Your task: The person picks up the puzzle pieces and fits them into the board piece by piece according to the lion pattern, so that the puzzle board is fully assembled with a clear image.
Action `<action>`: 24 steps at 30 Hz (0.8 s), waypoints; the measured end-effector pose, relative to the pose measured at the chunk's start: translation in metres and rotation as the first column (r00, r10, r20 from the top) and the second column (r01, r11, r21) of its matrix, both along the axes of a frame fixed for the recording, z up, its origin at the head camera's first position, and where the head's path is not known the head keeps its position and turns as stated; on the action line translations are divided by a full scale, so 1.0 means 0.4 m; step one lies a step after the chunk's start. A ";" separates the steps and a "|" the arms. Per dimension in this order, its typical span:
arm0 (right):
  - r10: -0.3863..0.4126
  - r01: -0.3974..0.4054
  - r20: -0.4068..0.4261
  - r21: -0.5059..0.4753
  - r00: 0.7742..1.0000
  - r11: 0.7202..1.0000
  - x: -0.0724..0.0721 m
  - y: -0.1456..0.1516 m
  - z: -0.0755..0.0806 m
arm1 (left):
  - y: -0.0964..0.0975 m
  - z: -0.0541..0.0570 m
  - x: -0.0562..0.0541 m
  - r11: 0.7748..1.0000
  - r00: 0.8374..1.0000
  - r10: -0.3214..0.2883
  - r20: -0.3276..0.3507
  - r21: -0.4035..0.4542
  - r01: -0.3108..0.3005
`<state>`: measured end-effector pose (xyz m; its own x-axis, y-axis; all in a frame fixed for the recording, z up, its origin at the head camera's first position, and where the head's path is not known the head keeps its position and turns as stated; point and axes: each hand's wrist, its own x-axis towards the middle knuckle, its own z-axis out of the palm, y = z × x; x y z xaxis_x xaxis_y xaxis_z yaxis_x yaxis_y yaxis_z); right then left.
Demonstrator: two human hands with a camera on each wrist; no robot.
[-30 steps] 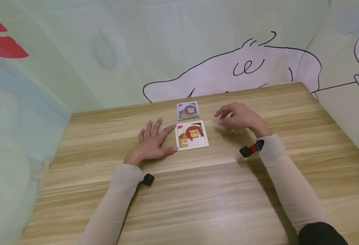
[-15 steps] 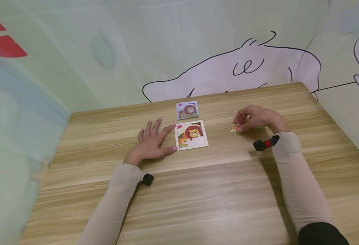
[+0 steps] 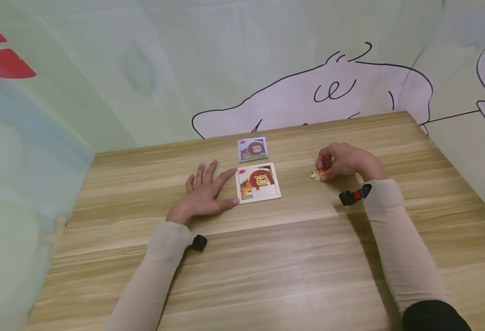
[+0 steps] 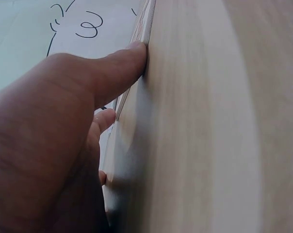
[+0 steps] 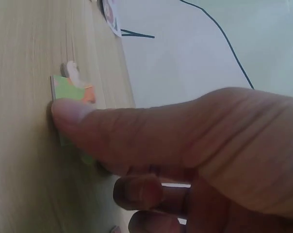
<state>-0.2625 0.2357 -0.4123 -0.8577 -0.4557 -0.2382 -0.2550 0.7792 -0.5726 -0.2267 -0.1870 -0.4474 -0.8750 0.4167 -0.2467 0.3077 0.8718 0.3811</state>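
My left hand (image 3: 203,195) lies spread on the table, its thumb and index fingertip touching the left edge of a square lion puzzle board (image 3: 260,182). A blank white patch shows at the board's lower right. To the right, my right hand (image 3: 346,160) pinches a small green and orange jigsaw piece (image 3: 317,174) between thumb and index finger. In the right wrist view the thumb covers part of that jigsaw piece (image 5: 66,88), which is at the tabletop. The left wrist view shows the left thumb (image 4: 122,65) against the board's thin edge.
A smaller lion picture card (image 3: 252,149) lies just behind the board. The wooden table (image 3: 267,266) ends at the back against a wall covering (image 3: 246,55) with cartoon drawings. Both wrists wear black straps.
My right hand has moved right from near the board to the jigsaw piece, and its thumb and index finger have closed on it. The left hand stays at the board's edge.
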 end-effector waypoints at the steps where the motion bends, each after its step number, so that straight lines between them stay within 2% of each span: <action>1: -0.004 0.004 -0.003 -0.009 1.000 1.000 0.000 0.000 0.000 | 0.001 0.001 0.001 1.000 1.000 0.000 -0.001 -0.001 0.000; 12: -0.056 0.063 0.051 -0.145 0.997 0.987 0.004 -0.004 0.009 | 0.012 0.035 0.022 1.000 1.000 -0.008 0.005 -0.022 0.008; 15: -0.061 0.067 0.037 -0.211 0.997 0.975 0.006 -0.009 0.016 | 0.011 0.034 0.022 1.000 1.000 -0.005 0.007 -0.030 0.006; 19: -0.067 0.082 0.058 -0.305 0.996 0.949 0.012 -0.019 0.033 | 0.011 0.032 0.021 0.999 1.000 -0.004 0.008 -0.033 0.005; 24: -0.096 0.104 0.041 -0.360 0.995 0.927 0.020 -0.045 0.052 | 0.010 0.025 0.014 1.000 1.000 0.000 0.008 -0.014 0.000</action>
